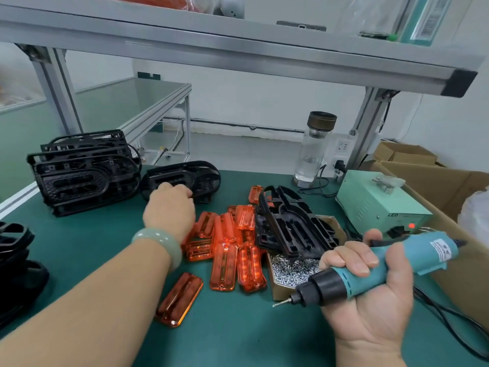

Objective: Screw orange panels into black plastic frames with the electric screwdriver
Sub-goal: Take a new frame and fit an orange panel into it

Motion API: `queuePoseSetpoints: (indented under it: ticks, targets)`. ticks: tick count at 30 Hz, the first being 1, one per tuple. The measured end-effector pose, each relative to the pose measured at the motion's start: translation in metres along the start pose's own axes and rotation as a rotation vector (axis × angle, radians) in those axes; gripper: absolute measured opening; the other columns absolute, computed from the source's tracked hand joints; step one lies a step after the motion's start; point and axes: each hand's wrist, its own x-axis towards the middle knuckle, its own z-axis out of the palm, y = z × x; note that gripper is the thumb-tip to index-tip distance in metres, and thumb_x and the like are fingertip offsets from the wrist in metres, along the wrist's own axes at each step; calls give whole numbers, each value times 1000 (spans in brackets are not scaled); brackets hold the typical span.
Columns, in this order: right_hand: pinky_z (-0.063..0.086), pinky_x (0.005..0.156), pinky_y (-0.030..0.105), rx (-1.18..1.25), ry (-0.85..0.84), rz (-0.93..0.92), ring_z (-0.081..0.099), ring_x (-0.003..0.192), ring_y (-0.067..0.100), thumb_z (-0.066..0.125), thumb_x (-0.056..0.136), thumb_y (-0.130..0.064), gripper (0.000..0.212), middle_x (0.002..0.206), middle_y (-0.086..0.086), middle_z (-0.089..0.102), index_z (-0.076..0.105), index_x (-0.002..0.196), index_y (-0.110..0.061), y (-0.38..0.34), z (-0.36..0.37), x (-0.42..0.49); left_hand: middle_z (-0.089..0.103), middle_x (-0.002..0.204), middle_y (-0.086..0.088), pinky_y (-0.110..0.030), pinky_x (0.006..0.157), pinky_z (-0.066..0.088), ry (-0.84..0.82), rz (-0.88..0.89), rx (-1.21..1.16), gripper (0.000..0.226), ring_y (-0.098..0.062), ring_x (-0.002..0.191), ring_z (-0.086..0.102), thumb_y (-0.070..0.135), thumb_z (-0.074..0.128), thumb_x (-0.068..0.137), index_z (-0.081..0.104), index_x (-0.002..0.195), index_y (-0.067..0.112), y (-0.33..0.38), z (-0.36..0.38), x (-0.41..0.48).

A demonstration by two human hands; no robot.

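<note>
Frame (185,178) edge hidden under left hand (169,210); grip unclear

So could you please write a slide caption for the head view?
Left hand reaches a black frame; right hand holds the screwdriver beside orange panels.

Left hand (169,207) hides part of black frame (185,176).
</note>
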Motion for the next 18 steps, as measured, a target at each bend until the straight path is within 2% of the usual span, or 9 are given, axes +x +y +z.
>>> queuePoseSetpoints:
  ticks: [6,9,13,18]
  targets:
    - [49,53,21,19,-28,40,48,45,3,87,59,-27,39,58,-11,46,64,89,-19,3,0,0,47,128,-8,-43,88,41,-26,29,211,34,-32,116,39,24,51,92,57,125,17,-35,2,7]
    - [48,53,19,-25,-2,32,46,45,1,82,62,-31,33,58,-13,45,63,87,-22,3,1,-1,44,124,-8,-39,83,41,-51,34,270,28,-30,113,38,21,52,92,61,118,15,-41,4,4]
    - [48,52,20,-26,15,29,46,45,2,79,64,-32,31,58,-13,44,62,88,-22,4,0,0,44,115,-7,-36,75,43,-52,13,334,26,-28,109,41,35,54,92,65,107,18,-43,-1,-2]
    - [48,52,20,-40,7,25,46,45,1,78,63,-34,31,58,-13,44,62,87,-23,4,-1,1,47,111,-4,-35,74,46,-12,59,353,25,-26,107,43,40,54,91,67,102,21,-47,-6,-20]
